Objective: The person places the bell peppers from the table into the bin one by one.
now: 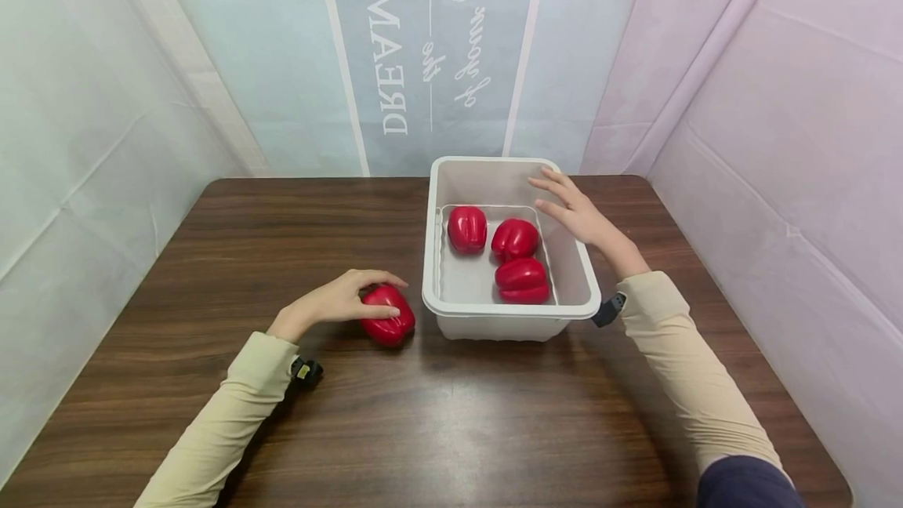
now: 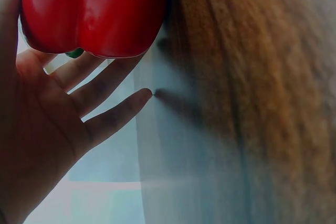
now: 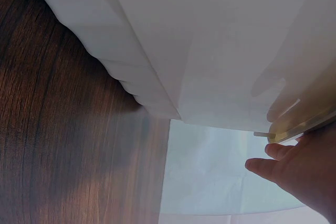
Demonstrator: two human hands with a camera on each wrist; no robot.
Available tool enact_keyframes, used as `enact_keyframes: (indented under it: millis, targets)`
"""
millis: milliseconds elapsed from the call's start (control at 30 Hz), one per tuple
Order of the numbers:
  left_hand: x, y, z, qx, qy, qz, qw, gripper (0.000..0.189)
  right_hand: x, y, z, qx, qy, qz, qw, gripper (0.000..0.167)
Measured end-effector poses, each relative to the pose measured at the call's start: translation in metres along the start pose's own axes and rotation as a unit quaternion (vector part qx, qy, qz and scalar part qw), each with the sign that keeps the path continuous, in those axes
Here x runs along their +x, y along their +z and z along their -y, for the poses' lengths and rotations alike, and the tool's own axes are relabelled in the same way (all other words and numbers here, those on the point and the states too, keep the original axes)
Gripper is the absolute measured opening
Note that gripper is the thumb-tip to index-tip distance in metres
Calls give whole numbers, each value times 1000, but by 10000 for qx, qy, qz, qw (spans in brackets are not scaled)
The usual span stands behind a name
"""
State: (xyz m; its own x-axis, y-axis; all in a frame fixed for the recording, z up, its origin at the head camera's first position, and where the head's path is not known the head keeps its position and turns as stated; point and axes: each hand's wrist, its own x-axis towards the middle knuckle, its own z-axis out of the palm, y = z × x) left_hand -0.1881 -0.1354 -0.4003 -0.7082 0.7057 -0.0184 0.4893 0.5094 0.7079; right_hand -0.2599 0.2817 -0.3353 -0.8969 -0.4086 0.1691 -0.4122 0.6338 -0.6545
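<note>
A red bell pepper [image 1: 389, 318] lies on the table just left of a white plastic bin. My left hand [image 1: 343, 298] holds it from the left, with the thumb on one side and the fingers around the other. In the left wrist view the bell pepper [image 2: 97, 11] sits between thumb and fingers, a bit of green stem showing; the little finger sticks out apart from it. At the bin's right rim [image 1: 587, 277], my right hand [image 1: 574, 208] reaches over with spread fingers and nothing in them. The right wrist view shows the bin's outer wall [image 3: 210, 51] beside the right hand [image 3: 304, 174].
Inside the bin lie three more red bell peppers: one at the left [image 1: 467, 229], one at the right [image 1: 516, 239], and one nearer the front [image 1: 522, 281]. The dark wooden table [image 1: 423, 422] is bounded by hanging cloth [image 1: 282, 61] at the back and sides.
</note>
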Motion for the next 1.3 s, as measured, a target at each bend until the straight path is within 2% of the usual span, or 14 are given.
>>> enact_keyframes:
  millis: [233, 700, 1300]
  targets:
    - [-3, 0, -2, -59, -171, 9, 9998, 47, 1, 1, 1, 25, -72, 0, 10000, 49]
    - [-2, 2, -3, 24, -100, -43, 9999, 43, 1, 0, 2, 12, 11, -73, 10000, 51]
    - [2, 1, -3, -96, -291, 89, 9995, 44, 0, 1, 0, 38, 36, 20, 10000, 51]
